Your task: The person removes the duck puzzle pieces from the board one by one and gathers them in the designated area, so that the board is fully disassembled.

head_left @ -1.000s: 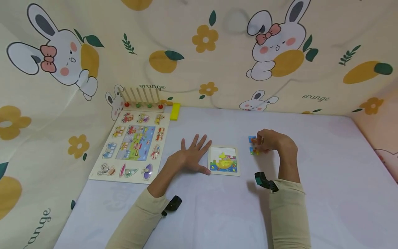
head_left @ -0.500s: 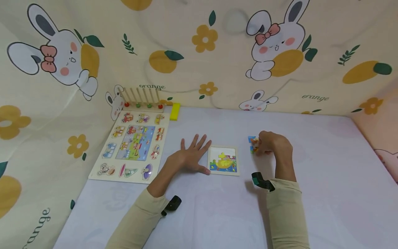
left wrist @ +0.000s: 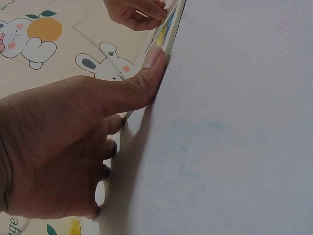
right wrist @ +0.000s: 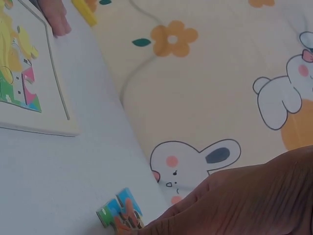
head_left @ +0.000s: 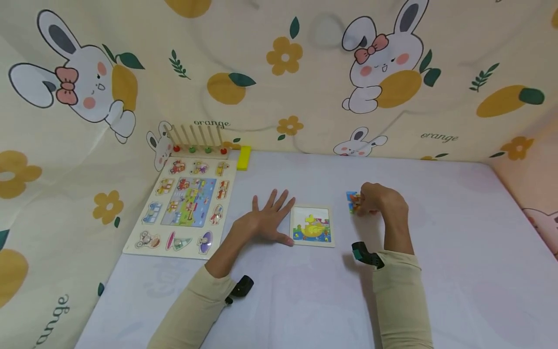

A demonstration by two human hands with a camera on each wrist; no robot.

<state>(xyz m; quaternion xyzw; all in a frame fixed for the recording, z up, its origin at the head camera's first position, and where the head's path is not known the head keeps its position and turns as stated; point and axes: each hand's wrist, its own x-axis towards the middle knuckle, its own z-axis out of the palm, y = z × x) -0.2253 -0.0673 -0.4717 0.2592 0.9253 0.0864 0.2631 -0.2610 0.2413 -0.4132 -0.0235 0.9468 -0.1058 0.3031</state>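
A square duck jigsaw puzzle (head_left: 311, 242) lies partly filled on the white table, with white backing bare along its top. My left hand (head_left: 265, 224) rests flat and spread to its left, the thumb (left wrist: 152, 66) touching the frame's edge. Right of the frame, my right hand (head_left: 380, 199) reaches down with curled fingers and holds small jigsaw puzzle pieces (head_left: 350, 198). Blue, green and orange show on these pieces in the right wrist view, close together at the fingers. The fingertips themselves are mostly hidden there.
At the left lies a large picture board (head_left: 144, 228) with vehicle and toy shapes. Behind it stands a wooden peg rack (head_left: 205, 155) with red and green beads, beside a yellow block (head_left: 243, 158). A printed rabbit-and-orange cloth (head_left: 244, 53) rises along the table's back.
My right hand has shifted slightly left and closed in over the puzzle pieces, which now sit closer together and are more covered. My left hand stays put.
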